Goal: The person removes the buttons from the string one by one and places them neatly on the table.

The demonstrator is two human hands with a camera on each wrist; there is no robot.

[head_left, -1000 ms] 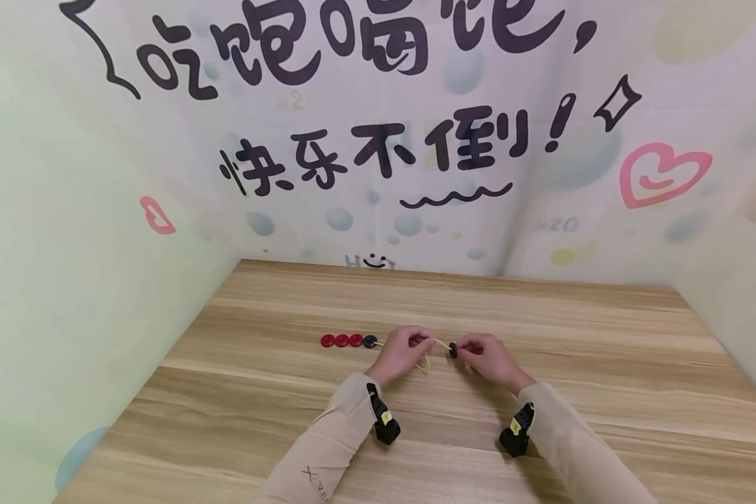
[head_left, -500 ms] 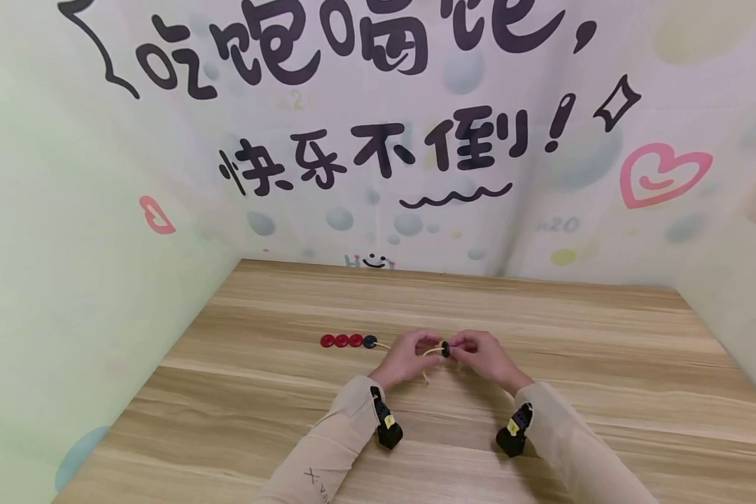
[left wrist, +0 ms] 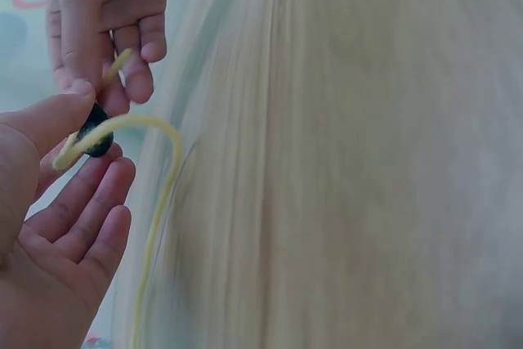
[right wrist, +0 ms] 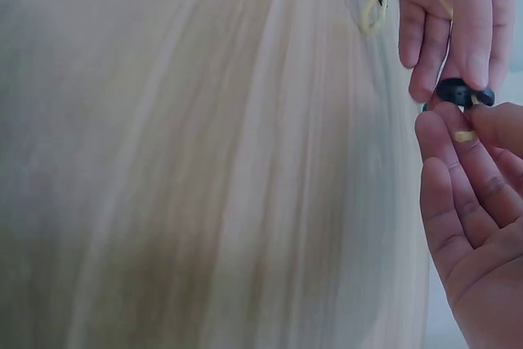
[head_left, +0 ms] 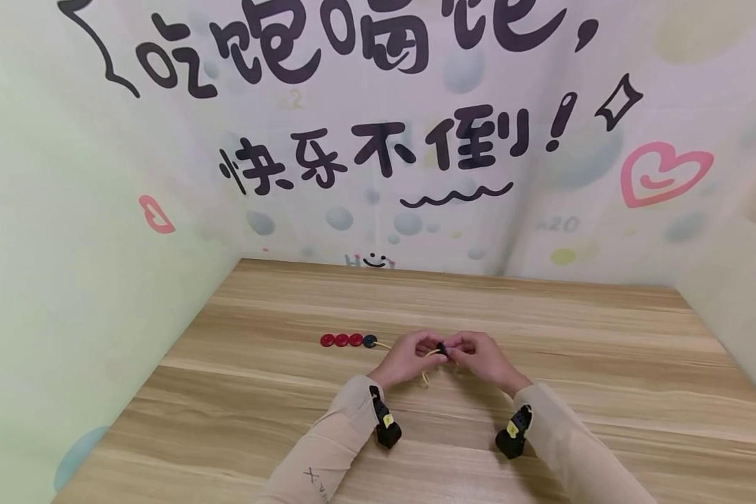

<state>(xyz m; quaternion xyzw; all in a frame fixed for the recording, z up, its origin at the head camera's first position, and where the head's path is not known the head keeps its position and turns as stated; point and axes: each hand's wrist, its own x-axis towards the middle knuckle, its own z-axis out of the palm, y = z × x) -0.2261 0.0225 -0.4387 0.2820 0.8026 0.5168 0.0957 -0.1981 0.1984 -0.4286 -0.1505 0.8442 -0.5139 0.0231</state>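
Observation:
A black button (right wrist: 453, 91) is between both hands, with a yellow cord (left wrist: 153, 243) running through or against it; the hole itself is hidden. My left hand (head_left: 405, 358) pinches the button from the left, where the cord makes a loop. From the other side my right hand (head_left: 484, 361) grips the button's edge between thumb and fingers. The cord's short end (right wrist: 464, 136) pokes out by the right thumb. To the left lie red buttons (head_left: 342, 340) in a row, then a dark blue button (head_left: 369, 341) from which the cord leads to my left hand.
The wooden table (head_left: 277, 420) spreads around the hands. A printed backdrop (head_left: 378, 231) rises at its rear edge, with pale walls at both sides. Black wrist cameras (head_left: 387, 428) hang below the sleeves.
The black button moved left with my right hand, up to my left fingers. My left hand first held the cord out straight; now the cord curls slackly and the left fingers meet the button.

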